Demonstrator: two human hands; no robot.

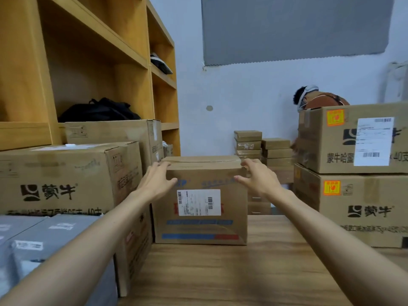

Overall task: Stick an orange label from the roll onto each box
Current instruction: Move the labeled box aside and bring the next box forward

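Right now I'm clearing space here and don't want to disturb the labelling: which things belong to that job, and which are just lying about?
Job: middle box, touched at its top corners by left hand and right hand; upper right box and lower right box, each already orange-labelled. The roll is not in view.
Lying about: black bag on the shelf; grey parcels.

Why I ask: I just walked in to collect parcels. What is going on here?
A person has the left hand and right hand on the upper corners of a brown cardboard box with a white shipping label, standing on the wooden table. Its visible faces carry no orange label yet. On the right, the upper brown carton and lower brown carton each show an orange square sticker. No label roll is in view.
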